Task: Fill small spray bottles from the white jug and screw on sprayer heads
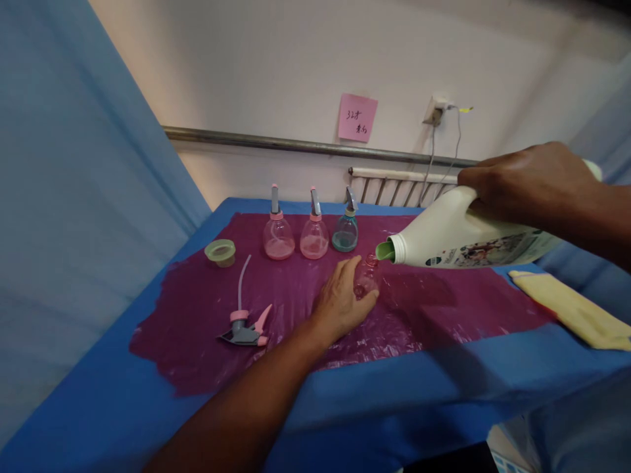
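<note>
My left hand is wrapped round a clear pink spray bottle, which stands on the purple sheet with its neck uncovered. My right hand grips the handle of a large cream detergent jug, tipped on its side. The jug's green pouring spout is at the mouth of the pink bottle. Whether liquid is flowing is too small to tell. A grey and pink spray trigger head with its tube lies to the left of my left forearm.
Behind stand two pink spray bottles and a teal one, all with trigger heads and some liquid. A green cap sits at the left. A folded yellow cloth lies at the right edge. A wall and metal rail bound the back.
</note>
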Tool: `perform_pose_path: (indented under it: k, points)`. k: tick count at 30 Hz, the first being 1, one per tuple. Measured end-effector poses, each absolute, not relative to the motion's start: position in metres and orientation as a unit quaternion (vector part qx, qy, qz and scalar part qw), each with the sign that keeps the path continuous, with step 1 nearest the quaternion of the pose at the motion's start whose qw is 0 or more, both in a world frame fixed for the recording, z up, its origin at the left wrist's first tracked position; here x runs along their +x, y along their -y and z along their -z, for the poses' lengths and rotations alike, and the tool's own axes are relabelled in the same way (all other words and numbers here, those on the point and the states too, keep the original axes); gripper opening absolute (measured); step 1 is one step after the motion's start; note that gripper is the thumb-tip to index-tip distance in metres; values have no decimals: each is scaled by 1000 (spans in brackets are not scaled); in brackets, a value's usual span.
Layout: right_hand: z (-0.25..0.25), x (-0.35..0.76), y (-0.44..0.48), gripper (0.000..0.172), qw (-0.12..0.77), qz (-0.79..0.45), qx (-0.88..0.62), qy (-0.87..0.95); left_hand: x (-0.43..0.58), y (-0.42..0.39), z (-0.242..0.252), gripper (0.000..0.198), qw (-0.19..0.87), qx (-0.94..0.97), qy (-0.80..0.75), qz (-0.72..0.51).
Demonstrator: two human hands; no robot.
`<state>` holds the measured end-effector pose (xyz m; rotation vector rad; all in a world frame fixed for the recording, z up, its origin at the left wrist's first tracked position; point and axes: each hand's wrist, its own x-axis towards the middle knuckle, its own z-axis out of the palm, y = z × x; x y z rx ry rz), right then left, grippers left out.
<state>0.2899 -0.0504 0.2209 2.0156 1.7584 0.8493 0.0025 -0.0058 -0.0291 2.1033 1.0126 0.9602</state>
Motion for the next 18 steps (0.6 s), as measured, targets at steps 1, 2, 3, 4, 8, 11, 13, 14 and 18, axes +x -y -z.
perform_pose_path:
  k: [1, 2, 3, 4, 8, 11, 13, 14, 18]
  points:
    - [-221, 290, 50, 14, 168, -301, 707, -618, 3, 6, 29, 78, 304, 793, -382, -363]
    - [-221, 290, 50, 14, 169, -301, 706, -618, 3, 6, 29, 79, 304, 793, -382, -364]
    - [-221, 290, 50, 13, 169, -299, 706, -619, 3, 6, 29, 79, 305, 793, -382, -364]
    - [-221, 289, 50, 13, 169, -296, 706, -621, 3, 6, 29, 79, 305, 793, -382, -363]
    - [-223, 283, 52, 12, 170, -284, 713, -618, 3, 6, 30, 79, 302, 794, -384, -362]
    - [-223, 284, 52, 13, 180, -288, 709, -618, 3, 5, 30, 79, 302, 794, -384, -361]
    - [-222, 286, 51, 13, 179, -294, 704, -621, 3, 5, 30, 79, 305, 794, -383, -361]
    - [-222, 288, 51, 12, 177, -297, 703, -622, 3, 6, 29, 79, 307, 793, -382, -361]
    - [-222, 290, 51, 14, 164, -295, 699, -631, 3, 7, 28, 78, 307, 792, -385, -362]
